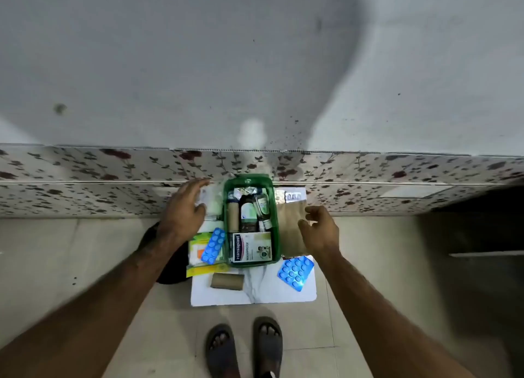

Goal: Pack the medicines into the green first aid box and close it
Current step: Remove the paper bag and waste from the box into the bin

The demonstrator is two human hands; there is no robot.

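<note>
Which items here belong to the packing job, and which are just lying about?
Job: green first aid box, plaster carton and bottles inside; blue blister packs, bandage roll, brown packet outside.
Lying about: white board, black object, sandals.

A grey wall (pixel 198 51) rises above floral tiles (pixel 85 173) and what seems a beige tiled floor (pixel 71 250).

A green first aid box (pixel 276 221) on a white marble-veined board (pixel 255 292); bright blue blister packs (pixel 295 272); a yellow-green packet (pixel 198 253); white wall tiles (pixel 85 179) patterned with dark red flowers; black sandals (pixel 268 346).
</note>
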